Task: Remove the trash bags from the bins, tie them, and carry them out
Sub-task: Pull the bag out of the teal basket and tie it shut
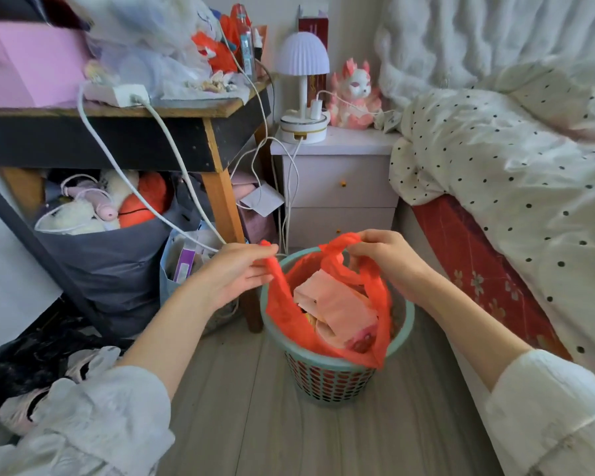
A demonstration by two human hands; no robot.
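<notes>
A round bin (pixel 337 376) of pale teal plastic, its wall pierced with a lattice of small holes, stands on the grey wood-grain floor (pixel 248 424) between a wooden table leg (pixel 225 214) and the bed (pixel 516 187). A thin, crinkled red plastic trash bag (pixel 291 312) lines the bin, and its upper edges are lifted above the rim. Inside the bag lie crumpled pink tissues (pixel 334 304) and other scraps too jumbled to identify.

The left hand (pixel 236 274) pinches one twisted handle of the bag between thumb and fingers (pixel 267 250) above the bin's left rim. The right hand (pixel 383 257) has its fingers curled around the opposite handle, which arches up in a loop above the far rim. Both forearms emerge from loose white sleeves (pixel 550 410).

To the left, a cluttered tabletop (pixel 165 109) with a worn wooden edge carries a pink box (pixel 28 63), clear plastic bags and a white power strip (pixel 117 94) whose cables hang toward the floor. Beneath it, a dark fabric sack (pixel 110 262) holds soft toys and an orange ball. A white nightstand (pixel 340 187) with two drawers carries a mushroom-shaped lamp (pixel 303 87) with a ribbed shade and a pink-and-white figurine (pixel 356 96). The bed has a white quilt with black dots over a red flowered sheet (pixel 478 269).
</notes>
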